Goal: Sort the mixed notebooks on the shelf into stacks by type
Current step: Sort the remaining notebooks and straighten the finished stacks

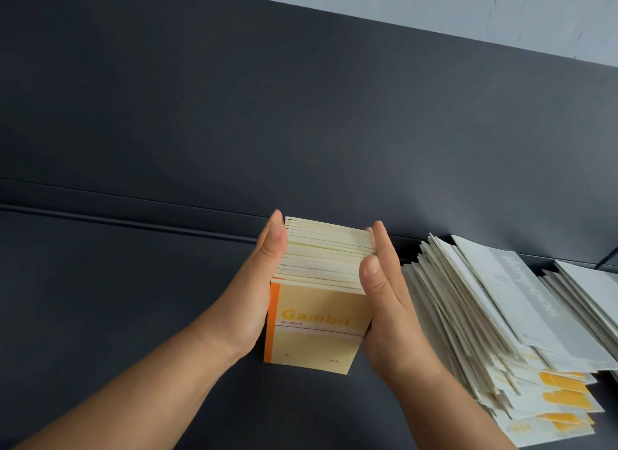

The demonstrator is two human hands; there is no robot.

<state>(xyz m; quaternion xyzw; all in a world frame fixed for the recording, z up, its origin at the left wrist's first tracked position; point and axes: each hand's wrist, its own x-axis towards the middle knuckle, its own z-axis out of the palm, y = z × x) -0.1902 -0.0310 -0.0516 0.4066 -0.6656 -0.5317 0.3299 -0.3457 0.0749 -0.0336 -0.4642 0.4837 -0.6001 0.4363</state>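
Observation:
A stack of cream "Gambit" notebooks [317, 329] with orange spines stands on the dark shelf [133, 299] at the centre. My left hand [254, 295] presses flat against the stack's left side. My right hand [388, 302] presses against its right side, thumb on the upper edge. Both hands clamp the stack between them. To the right lies a slanted, fanned pile of mixed notebooks [485, 332], grey-white covers on top and yellow-marked ones showing at its near end.
A second pile of grey-white notebooks [592, 292] sits at the far right edge. The dark back panel [301, 115] of the shelf rises behind everything, with a pale wall [468, 4] above it.

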